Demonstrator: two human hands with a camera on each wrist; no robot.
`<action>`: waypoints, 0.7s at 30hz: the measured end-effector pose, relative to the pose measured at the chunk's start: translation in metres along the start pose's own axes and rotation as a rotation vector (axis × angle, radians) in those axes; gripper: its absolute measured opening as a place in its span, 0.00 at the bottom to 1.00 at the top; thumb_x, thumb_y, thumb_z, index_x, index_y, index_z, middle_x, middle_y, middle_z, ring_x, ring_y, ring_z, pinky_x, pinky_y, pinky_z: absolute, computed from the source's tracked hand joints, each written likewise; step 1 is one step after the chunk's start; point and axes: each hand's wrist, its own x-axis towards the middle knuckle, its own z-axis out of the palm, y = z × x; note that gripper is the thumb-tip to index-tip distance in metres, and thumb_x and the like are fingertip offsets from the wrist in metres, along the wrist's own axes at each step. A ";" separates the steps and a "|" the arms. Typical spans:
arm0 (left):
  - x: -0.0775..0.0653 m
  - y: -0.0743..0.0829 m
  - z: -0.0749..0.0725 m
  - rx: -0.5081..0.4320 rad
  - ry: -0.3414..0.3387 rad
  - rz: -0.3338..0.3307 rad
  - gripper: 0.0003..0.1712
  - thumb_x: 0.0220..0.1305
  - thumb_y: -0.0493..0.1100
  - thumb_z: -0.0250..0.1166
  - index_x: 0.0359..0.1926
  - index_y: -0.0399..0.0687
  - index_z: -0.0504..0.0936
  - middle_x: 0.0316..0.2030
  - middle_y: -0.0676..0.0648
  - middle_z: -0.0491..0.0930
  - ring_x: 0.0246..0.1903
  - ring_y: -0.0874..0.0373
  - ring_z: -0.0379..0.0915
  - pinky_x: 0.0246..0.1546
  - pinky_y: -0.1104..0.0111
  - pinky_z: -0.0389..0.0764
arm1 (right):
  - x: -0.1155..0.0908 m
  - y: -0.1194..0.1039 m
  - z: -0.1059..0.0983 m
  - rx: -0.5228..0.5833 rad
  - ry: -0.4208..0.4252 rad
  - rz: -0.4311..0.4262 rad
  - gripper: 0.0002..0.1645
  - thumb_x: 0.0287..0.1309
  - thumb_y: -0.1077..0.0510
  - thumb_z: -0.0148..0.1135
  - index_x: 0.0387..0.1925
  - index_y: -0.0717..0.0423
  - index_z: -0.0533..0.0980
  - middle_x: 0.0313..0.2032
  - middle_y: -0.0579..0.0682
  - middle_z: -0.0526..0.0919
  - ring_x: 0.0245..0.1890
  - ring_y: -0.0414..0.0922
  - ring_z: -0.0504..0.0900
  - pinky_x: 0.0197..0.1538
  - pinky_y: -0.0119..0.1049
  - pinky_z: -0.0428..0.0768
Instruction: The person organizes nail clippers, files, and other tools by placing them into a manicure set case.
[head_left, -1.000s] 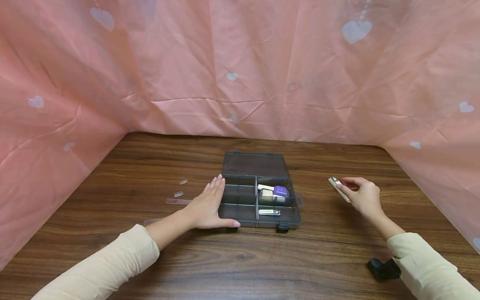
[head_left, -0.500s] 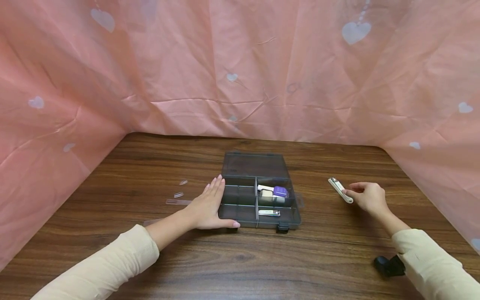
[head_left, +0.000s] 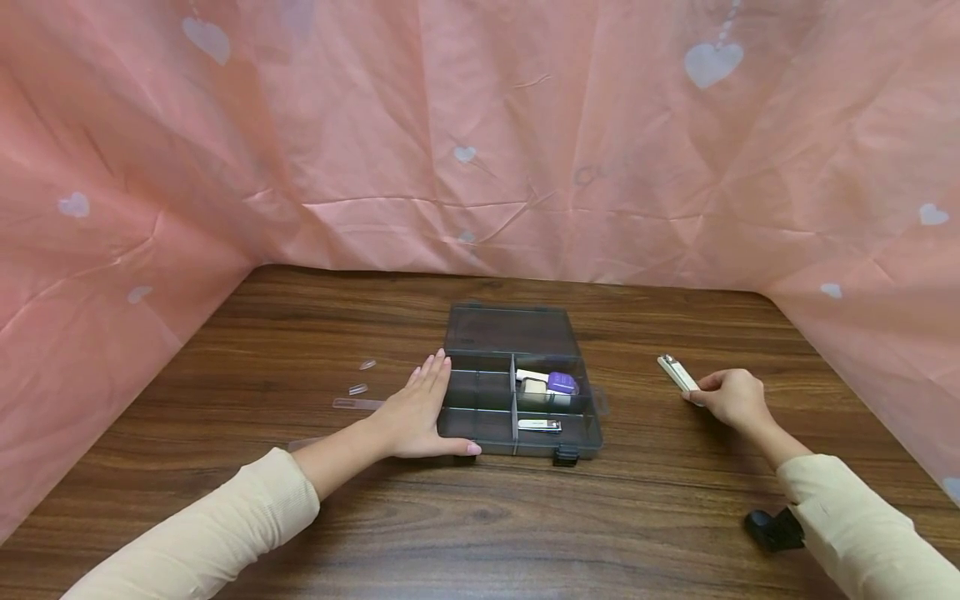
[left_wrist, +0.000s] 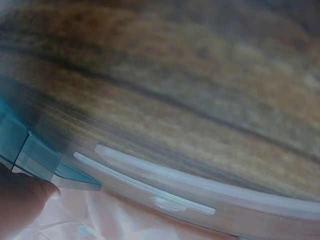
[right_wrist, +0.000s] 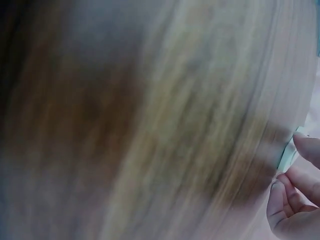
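In the head view, my left hand (head_left: pixel 417 417) lies along the left side of a grey see-through divider box (head_left: pixel 480 425), fingers straight, its thumb over the front edge. The box's lid (head_left: pixel 512 330) is folded back. Inside, on the right, are a purple nail polish bottle (head_left: pixel 562 382), a cream bottle (head_left: pixel 533 387) and, in the front compartment, a small nail clipper (head_left: pixel 537 426). Over to the right, my right hand (head_left: pixel 735 402) pinches the near end of a larger white nail clipper (head_left: pixel 677 374). The right wrist view shows thumb and fingers at this clipper (right_wrist: pixel 288 156).
Left of the box lie two small clear nail tips (head_left: pixel 357 389) and a clear strip (head_left: pixel 354 403). Another clear strip (left_wrist: pixel 225 187) shows in the left wrist view. A black object (head_left: pixel 772 531) is by the right sleeve. Pink curtain (head_left: pixel 480 142) surrounds the wooden table (head_left: pixel 480 533).
My right hand has shifted its grip from the side of the large clipper to its near end. The clipper stays at nearly the same spot. My left hand and the box keep still.
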 end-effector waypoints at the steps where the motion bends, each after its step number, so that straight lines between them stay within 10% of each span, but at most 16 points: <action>1: 0.000 0.000 0.000 -0.002 0.001 0.000 0.70 0.46 0.77 0.58 0.71 0.33 0.36 0.72 0.35 0.33 0.72 0.44 0.30 0.71 0.54 0.44 | 0.001 0.000 0.000 -0.003 0.000 0.002 0.20 0.48 0.55 0.67 0.32 0.73 0.80 0.29 0.65 0.84 0.32 0.59 0.78 0.35 0.46 0.72; 21: 0.000 -0.001 0.001 -0.013 0.004 0.000 0.71 0.45 0.78 0.58 0.71 0.33 0.37 0.72 0.35 0.33 0.72 0.45 0.28 0.71 0.55 0.43 | 0.001 0.001 -0.007 -0.016 -0.016 -0.012 0.14 0.46 0.56 0.67 0.23 0.67 0.81 0.15 0.48 0.80 0.22 0.43 0.72 0.26 0.34 0.67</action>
